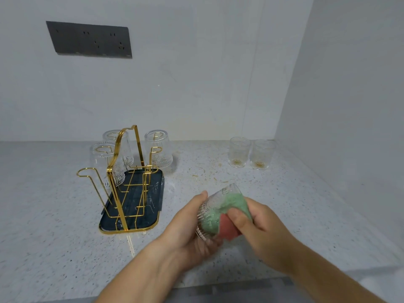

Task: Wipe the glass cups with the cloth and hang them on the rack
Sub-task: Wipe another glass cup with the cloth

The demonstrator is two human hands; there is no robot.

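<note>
Speckled countertop (284, 204): the gold wire rack (122, 186) stands left on a dark tray (154, 180), with three hung cups (158, 147) inverted on its hooks. Two upright cups (239, 152) stand side by side at back right. My left hand (188, 226) grips the tilted ribbed cup (211, 205) above the counter. My right hand (260, 226) pinches the green-and-red cloth (229, 204), pressed to that cup.

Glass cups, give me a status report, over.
Left hand holds cup, right hand presses cloth on it. Three cups hung on rack, two cups waiting at right. Nothing between hands and rack.
</note>
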